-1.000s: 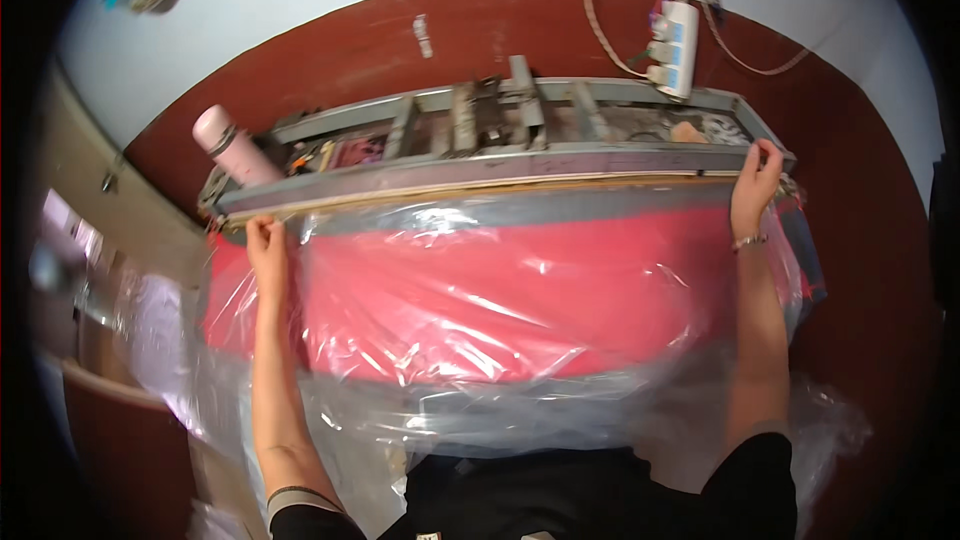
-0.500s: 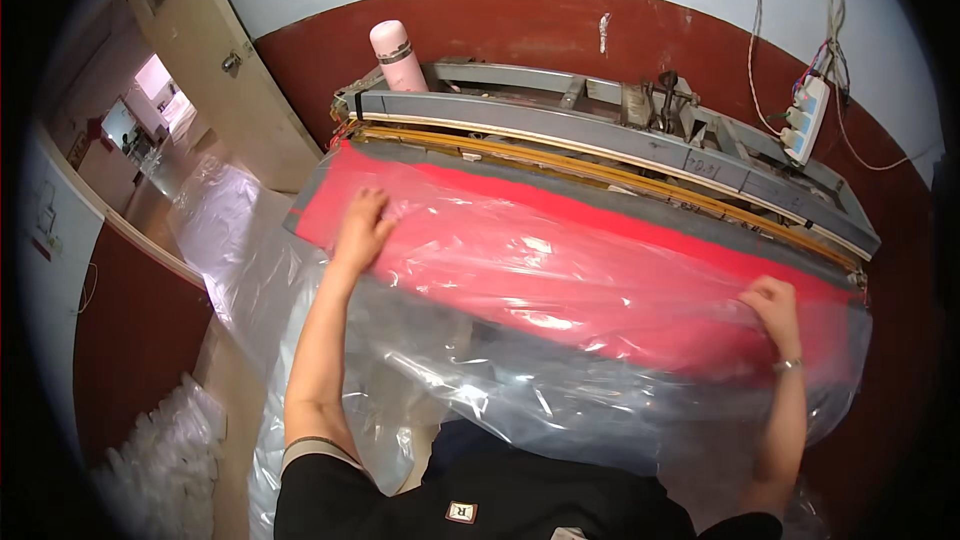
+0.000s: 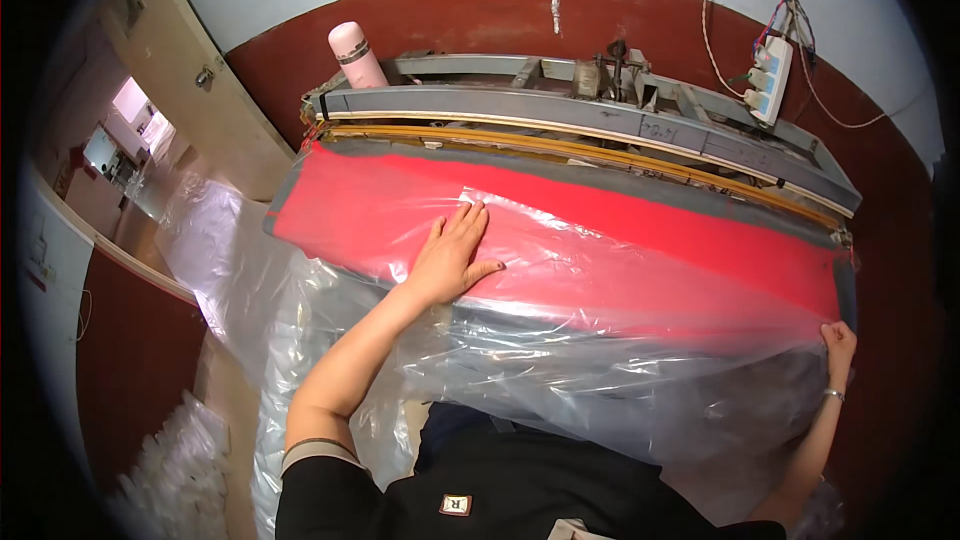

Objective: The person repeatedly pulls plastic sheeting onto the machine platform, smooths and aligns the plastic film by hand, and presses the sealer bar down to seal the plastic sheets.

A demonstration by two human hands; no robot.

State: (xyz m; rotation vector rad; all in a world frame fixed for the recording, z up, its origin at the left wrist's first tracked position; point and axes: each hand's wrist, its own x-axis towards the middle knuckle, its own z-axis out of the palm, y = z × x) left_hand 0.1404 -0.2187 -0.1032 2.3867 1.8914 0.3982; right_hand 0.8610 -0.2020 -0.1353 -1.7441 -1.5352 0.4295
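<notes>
So the clear plastic film (image 3: 560,370) lies over the near part of the red-topped surface (image 3: 660,225), with plenty of it hanging loose off the near edge. The far strip of red looks brighter, so we'd say it's only partly covered, and the covered bit has some creases. Our left hand (image 3: 452,252) is spread flat on the film, gripping nothing, while our right hand (image 3: 838,340) has the film pinched at the right end. On the far side there's a grey metal frame (image 3: 440,103) with a pink flask (image 3: 355,58) standing at its left end, top on, so we can't tell what's inside. More crumpled plastic (image 3: 180,460) sits on the floor, near left.
</notes>
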